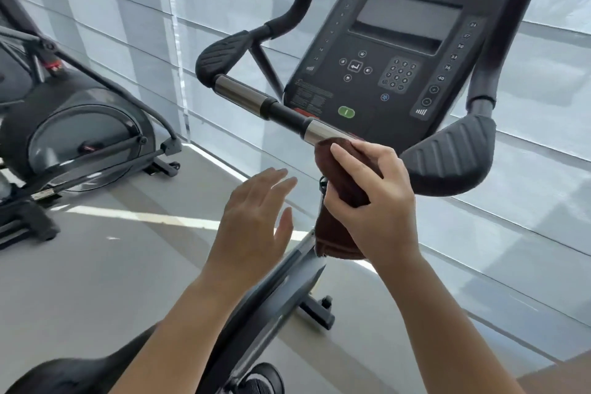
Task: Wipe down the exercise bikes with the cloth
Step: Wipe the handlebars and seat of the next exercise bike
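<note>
Nearest to the camera, the left hand [256,217] is open with flat, spread fingers and holds nothing, just beside the bike frame [287,281]. Right hand [374,198] is closed around the brown cloth [335,166], pressing its upper end against the chrome handlebar [319,131] under the console [393,51]. Another exercise machine [73,131] stands on the floor at the left

The right hand [374,198] sits at about two o'clock from centre, fingers curled in a closed grip, forearm running down toward five o'clock. The left hand [252,221] hovers beside it, flat, fingers spread, empty.
</note>
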Demonstrator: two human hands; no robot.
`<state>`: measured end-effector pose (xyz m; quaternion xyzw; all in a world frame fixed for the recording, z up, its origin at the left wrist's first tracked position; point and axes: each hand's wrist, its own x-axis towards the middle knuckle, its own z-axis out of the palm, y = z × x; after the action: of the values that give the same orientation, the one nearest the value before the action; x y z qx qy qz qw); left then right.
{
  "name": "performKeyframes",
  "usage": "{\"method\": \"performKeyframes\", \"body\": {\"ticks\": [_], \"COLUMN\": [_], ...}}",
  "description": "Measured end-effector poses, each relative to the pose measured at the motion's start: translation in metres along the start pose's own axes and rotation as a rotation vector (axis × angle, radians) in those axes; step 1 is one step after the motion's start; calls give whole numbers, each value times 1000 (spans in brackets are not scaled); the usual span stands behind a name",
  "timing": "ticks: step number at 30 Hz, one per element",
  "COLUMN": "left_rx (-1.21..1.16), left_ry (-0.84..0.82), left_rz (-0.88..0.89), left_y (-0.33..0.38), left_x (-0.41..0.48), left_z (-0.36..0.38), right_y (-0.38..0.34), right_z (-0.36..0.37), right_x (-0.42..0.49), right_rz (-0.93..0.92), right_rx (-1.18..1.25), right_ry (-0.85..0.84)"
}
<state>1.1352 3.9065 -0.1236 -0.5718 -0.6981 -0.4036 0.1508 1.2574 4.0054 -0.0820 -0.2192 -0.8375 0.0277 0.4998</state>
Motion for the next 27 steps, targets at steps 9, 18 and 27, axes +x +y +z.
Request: {"method": "performKeyframes", "body": {"ticks": [9,18,27], "left_rx": [252,399,449], "left_ry": [16,57,72], "left_rz": [-190,-327,-441], "left_y": [22,16,-24], "left_x": [-78,-147,-233], "left_z": [-57,-104,-176], "right_y": [-44,-102,-201], "right_z": [3,15,46], "right_x": [-45,-91,-140], "right_rz": [69,74,51], "right_rx": [417,585,631], "right_ry": [-166,-286,-427]}}
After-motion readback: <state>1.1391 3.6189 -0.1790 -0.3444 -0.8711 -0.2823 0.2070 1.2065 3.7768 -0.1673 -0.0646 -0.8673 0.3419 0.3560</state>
